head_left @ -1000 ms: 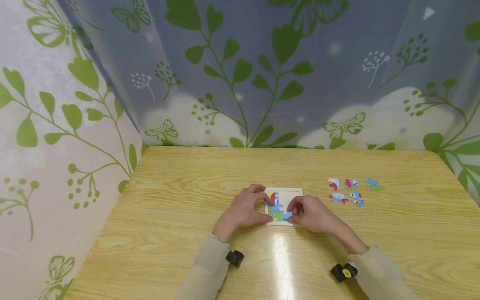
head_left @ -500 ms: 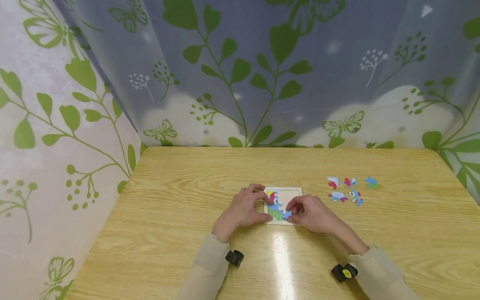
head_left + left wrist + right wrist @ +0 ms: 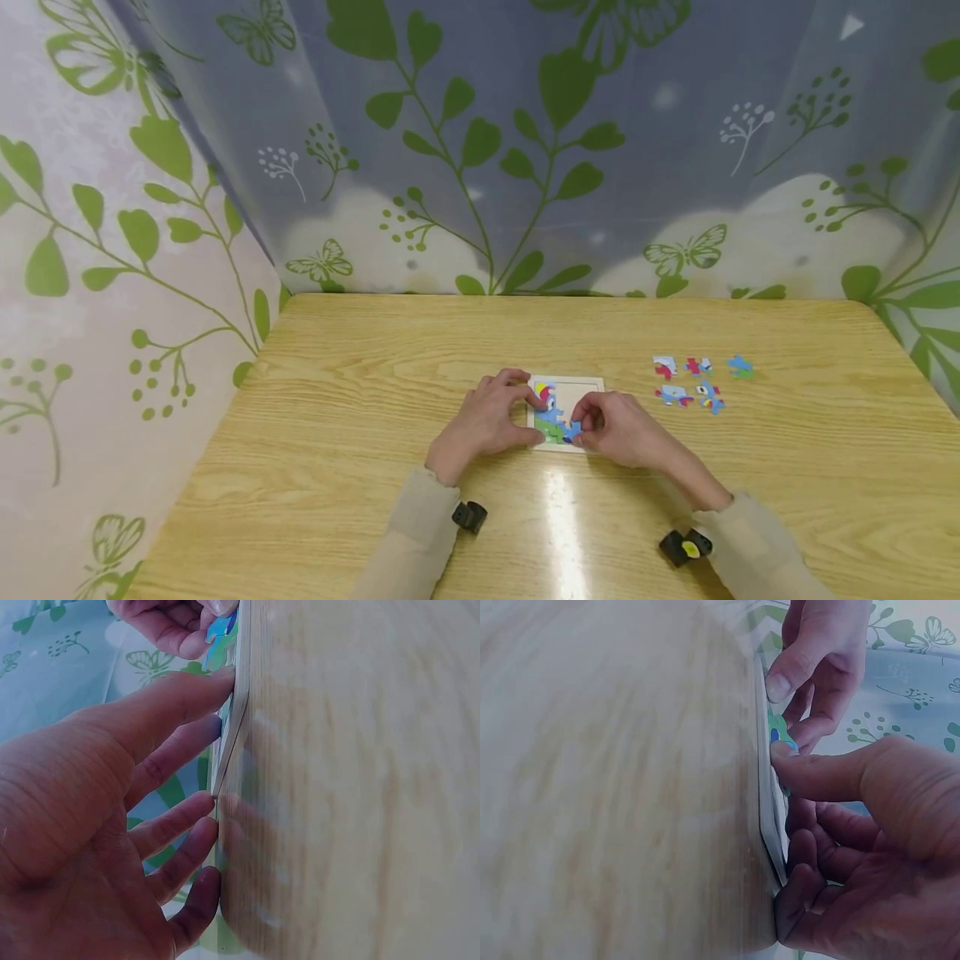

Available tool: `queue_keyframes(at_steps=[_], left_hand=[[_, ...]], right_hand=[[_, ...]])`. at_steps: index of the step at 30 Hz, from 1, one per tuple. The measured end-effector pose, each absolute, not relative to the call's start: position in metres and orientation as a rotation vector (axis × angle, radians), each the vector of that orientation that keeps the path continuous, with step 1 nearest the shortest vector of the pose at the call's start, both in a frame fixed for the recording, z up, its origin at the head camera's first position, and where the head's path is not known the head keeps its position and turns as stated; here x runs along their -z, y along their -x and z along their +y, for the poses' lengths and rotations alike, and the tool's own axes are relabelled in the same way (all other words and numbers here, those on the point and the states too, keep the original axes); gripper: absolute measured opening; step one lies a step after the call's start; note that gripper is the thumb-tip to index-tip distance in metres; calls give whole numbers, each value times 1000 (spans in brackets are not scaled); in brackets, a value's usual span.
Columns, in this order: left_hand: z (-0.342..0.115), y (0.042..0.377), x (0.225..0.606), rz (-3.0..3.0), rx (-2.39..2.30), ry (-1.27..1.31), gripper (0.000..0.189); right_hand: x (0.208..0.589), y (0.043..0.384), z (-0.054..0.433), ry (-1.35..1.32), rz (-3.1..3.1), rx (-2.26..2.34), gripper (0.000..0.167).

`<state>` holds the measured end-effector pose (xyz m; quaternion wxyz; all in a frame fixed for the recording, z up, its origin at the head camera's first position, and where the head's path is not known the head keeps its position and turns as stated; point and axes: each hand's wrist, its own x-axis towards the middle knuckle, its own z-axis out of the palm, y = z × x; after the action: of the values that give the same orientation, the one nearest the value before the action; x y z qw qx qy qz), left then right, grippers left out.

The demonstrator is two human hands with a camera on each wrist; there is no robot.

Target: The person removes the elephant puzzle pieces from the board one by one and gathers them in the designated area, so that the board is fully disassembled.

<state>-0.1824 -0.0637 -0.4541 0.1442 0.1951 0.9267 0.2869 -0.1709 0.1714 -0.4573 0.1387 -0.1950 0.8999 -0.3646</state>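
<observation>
A small square puzzle board with a pale rim lies on the table, its left column filled with blue, red, yellow and green pieces. My left hand rests at its left side, thumb on the lower left corner and index finger on a piece. In the left wrist view the other fingers extend against the table edge line. My right hand pinches a blue puzzle piece between thumb and index finger at the lower middle of the board. The thumb partly hides that piece in the right wrist view.
Several loose puzzle pieces lie in two rows right of the board, among them a blue and green piece and a red and blue piece. The wooden table meets a leaf-printed curtain behind and at the left.
Both hands keep nearly the same places. The blue piece under my right fingers seems to have shifted very slightly; the loose pieces lie as before.
</observation>
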Motion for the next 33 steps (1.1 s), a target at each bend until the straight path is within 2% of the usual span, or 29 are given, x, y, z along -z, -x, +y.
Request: queue_keyframes(at_steps=[13,24,33], left_hand=[[-63,181,454,2676,-836,-564,31],[-61,180,455,2666,-834,-574,30],[-64,180,454,2677,-832,-573,29]], right_hand=[[456,168,173,547,2597,1099,17],[460,164,183,579,2549,1240,12],[459,163,195,504,2465,1374,7]])
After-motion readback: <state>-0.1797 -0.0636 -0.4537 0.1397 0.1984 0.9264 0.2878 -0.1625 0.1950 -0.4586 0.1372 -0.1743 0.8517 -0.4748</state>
